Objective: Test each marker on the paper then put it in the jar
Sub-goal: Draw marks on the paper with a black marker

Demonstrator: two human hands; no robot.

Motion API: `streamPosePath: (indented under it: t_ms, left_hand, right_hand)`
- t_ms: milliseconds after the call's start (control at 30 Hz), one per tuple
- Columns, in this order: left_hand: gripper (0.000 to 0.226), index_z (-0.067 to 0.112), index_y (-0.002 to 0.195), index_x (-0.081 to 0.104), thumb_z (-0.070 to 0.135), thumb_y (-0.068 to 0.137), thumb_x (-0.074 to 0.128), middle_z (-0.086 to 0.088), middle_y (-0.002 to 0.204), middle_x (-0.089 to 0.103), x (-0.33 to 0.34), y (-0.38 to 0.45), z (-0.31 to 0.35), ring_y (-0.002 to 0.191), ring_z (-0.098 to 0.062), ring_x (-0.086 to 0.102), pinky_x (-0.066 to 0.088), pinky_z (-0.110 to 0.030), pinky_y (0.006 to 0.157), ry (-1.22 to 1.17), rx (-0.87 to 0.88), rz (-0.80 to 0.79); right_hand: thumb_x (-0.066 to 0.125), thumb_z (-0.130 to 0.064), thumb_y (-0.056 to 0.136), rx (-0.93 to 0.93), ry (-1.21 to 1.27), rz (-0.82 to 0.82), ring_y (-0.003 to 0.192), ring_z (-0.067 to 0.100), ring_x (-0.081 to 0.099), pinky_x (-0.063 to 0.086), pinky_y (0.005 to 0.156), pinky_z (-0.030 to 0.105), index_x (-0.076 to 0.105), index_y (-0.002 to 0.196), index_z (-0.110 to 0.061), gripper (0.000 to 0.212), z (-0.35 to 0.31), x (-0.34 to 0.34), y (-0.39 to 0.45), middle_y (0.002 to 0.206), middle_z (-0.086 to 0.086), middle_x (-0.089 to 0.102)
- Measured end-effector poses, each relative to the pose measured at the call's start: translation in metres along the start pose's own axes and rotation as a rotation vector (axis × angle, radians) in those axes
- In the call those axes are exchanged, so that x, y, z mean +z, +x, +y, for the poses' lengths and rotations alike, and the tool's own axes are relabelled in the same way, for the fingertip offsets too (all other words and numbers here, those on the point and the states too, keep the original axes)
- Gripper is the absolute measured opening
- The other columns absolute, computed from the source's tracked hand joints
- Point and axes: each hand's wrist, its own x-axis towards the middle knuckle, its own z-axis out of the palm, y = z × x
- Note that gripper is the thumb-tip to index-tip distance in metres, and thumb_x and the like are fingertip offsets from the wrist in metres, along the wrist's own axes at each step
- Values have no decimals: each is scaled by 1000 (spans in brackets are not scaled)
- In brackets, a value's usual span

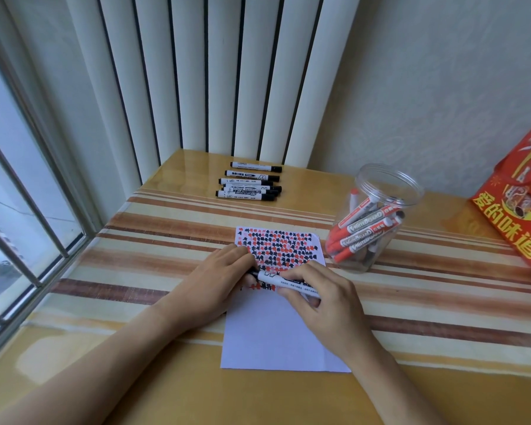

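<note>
Right hand (322, 294) gripping white marker (284, 283) by the barrel, low over paper (276, 317). Left hand (224, 271) pinching its black cap end. Paper flat on striped counter (166, 240), upper part covered in red and black marks. Clear jar (373, 216) of markers right of paper. Spare markers (250, 182) grouped beyond. Red bag (518, 204) far right.

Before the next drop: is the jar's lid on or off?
Off. The jar shows an open rim with no lid, and red markers lie inside it.
</note>
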Motion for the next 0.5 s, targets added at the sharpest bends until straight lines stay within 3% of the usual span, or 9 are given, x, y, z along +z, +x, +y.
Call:
streamPosePath:
  t_ms: [133, 267, 367, 433, 500]
  left_hand:
    - [35, 18, 90, 48, 39, 109, 27, 4, 93, 50, -1, 1, 2, 81, -17, 41, 32, -29, 71, 30, 0, 4]
    - [22, 13, 89, 53, 26, 103, 41, 0, 92, 55, -1, 1, 1, 80, -19, 42, 31, -29, 70, 73, 24, 4]
    - [21, 13, 88, 52, 25, 102, 42, 0, 93, 55, -1, 2, 0, 80, -18, 42, 29, -28, 71, 85, 34, -2]
    - [27, 13, 89, 52, 31, 105, 39, 1, 94, 54, -1, 1, 0, 81, -16, 40, 29, -28, 72, 77, 35, -4]
    - [32, 16, 93, 52, 37, 108, 34, 5, 95, 53, -2, 1, 2, 82, -11, 36, 28, -27, 72, 54, 41, 7]
  right_hand:
    - [78, -26, 91, 51, 88, -11, 74, 7, 60, 48, 64, 27, 70, 96, -21, 11, -1, 1, 1, 87, -15, 65]
    - [73, -38, 93, 112, 121, -46, 69, 10, 57, 45, 60, 25, 69, 92, -22, 16, -1, 1, -1, 81, -13, 67]
    - [68, -45, 94, 155, 120, -83, 65, 16, 55, 45, 59, 33, 68, 90, -24, 21, -2, 1, -1, 77, -10, 67]
    - [70, -42, 94, 191, 150, -117, 68, 17, 58, 46, 63, 35, 69, 91, -25, 18, -3, -1, 1, 79, -10, 67]
    - [77, -32, 92, 188, 171, -108, 79, 12, 62, 48, 69, 27, 71, 93, -26, 8, -4, -5, 3, 87, -12, 69]
